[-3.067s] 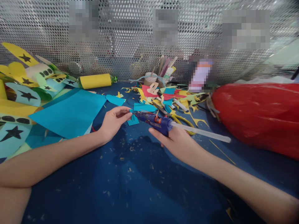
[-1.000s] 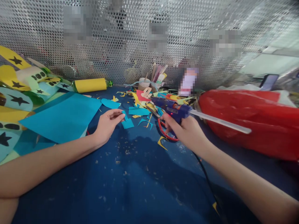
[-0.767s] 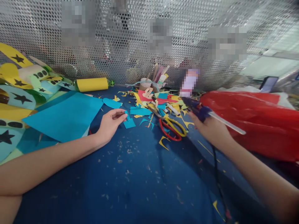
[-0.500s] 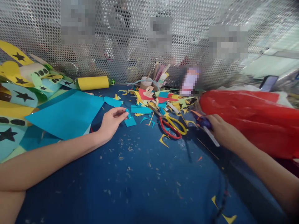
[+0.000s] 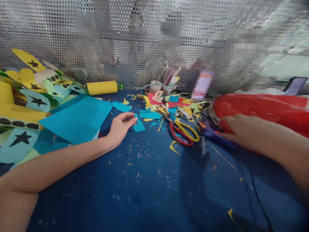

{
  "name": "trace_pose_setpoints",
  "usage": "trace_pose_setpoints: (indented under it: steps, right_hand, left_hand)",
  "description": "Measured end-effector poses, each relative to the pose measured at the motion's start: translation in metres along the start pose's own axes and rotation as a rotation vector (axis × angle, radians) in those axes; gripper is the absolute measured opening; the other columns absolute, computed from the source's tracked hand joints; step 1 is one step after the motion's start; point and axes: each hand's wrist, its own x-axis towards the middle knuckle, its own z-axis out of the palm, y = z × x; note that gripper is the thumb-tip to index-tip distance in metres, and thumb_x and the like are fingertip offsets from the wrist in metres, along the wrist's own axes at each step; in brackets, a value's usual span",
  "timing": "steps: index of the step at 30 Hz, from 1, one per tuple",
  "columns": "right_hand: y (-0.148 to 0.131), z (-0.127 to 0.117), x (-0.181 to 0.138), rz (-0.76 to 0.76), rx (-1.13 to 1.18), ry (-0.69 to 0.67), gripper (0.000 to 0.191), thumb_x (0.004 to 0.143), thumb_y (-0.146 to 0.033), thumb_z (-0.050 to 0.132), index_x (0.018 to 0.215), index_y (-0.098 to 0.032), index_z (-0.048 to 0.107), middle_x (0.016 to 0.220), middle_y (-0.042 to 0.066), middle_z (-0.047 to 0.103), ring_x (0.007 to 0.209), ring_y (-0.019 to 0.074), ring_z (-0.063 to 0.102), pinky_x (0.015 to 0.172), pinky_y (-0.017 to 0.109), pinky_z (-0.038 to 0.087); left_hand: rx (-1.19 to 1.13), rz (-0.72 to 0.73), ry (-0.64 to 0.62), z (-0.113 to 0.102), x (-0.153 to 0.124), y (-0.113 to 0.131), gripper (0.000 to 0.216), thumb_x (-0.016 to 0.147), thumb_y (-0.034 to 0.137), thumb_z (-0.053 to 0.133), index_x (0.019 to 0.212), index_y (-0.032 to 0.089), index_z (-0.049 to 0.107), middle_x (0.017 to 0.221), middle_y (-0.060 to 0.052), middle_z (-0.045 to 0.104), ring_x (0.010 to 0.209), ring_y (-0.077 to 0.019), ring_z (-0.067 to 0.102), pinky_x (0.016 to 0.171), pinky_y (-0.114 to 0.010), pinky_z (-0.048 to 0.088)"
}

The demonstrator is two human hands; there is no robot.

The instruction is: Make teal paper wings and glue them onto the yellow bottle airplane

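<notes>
My left hand [image 5: 122, 128] pinches a small strip of blue paper [image 5: 137, 119] between thumb and fingertips. The strip's lower end meets a small blue square of paper [image 5: 139, 127] on the blue table; I cannot tell whether they are joined. My right hand [image 5: 241, 130] is open, fingers stretched over the edge of the red plastic bag [image 5: 263, 104]. Just left of it lies a purple glue gun [image 5: 214, 136], its orange tip toward the paper scraps. Scissors with one red and one yellow handle [image 5: 184, 132] rest between my hands.
Blue paper sheets [image 5: 77, 119] lie left, beside paper-covered bottle planes with black stars [image 5: 23, 140]. A yellow-wrapped bottle [image 5: 101, 87] lies behind. Coloured scraps [image 5: 178, 106], a pot of sticks [image 5: 156, 87] and a perforated silver screen [image 5: 140, 42] stand farther back. A dark cable [image 5: 258, 193] runs right.
My right hand has let go of the glue gun, now lying on the table, and moved right toward the red bag. My left hand still pinches the strip. The view has shifted slightly left.
</notes>
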Motion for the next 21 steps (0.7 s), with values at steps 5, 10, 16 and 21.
trace_pose_setpoints:
  steps: [5, 10, 16, 21]
  right_hand:
    - [-0.114, -0.021, -0.010, -0.350, 0.907, 0.259, 0.027, 0.082, -0.048, 0.058, 0.090, -0.022, 0.054, 0.088, 0.007, 0.067, 0.079, 0.0213, 0.065, 0.074, 0.037, 0.052]
    - [-0.185, 0.008, -0.002, -0.441, 1.491, 0.153, 0.034, 0.078, -0.042, 0.065, 0.099, -0.021, 0.049, 0.099, 0.008, 0.061, 0.091, 0.0186, 0.063, 0.081, 0.037, 0.055]
    - [-0.188, 0.026, -0.004, -0.433, 1.634, 0.113, 0.028, 0.074, -0.038, 0.070, 0.087, -0.021, 0.053, 0.087, 0.003, 0.061, 0.075, 0.0143, 0.061, 0.075, 0.036, 0.056]
    - [-0.185, 0.024, -0.010, -0.436, 1.589, 0.149, 0.023, 0.075, -0.035, 0.070, 0.083, -0.021, 0.054, 0.081, 0.001, 0.061, 0.068, 0.0129, 0.060, 0.068, 0.032, 0.056]
  left_hand:
    - [-0.034, 0.019, -0.016, 0.000, 0.001, -0.001, 0.019, 0.069, 0.027, 0.075, 0.082, 0.017, 0.067, 0.077, -0.001, 0.068, 0.067, -0.0134, 0.064, 0.070, -0.030, 0.055]
    - [-0.054, 0.016, -0.061, 0.001, -0.005, 0.002, 0.022, 0.067, 0.031, 0.077, 0.082, 0.018, 0.068, 0.077, 0.000, 0.067, 0.067, -0.0123, 0.063, 0.070, -0.028, 0.054]
    - [-0.037, -0.029, -0.166, 0.005, -0.014, 0.007, 0.020, 0.067, 0.030, 0.077, 0.082, 0.019, 0.067, 0.078, 0.000, 0.067, 0.068, -0.0124, 0.063, 0.071, -0.028, 0.054]
    - [-0.019, -0.047, -0.228, 0.007, -0.016, 0.008, 0.021, 0.067, 0.030, 0.076, 0.083, 0.019, 0.067, 0.078, 0.000, 0.068, 0.068, -0.0130, 0.065, 0.072, -0.029, 0.055]
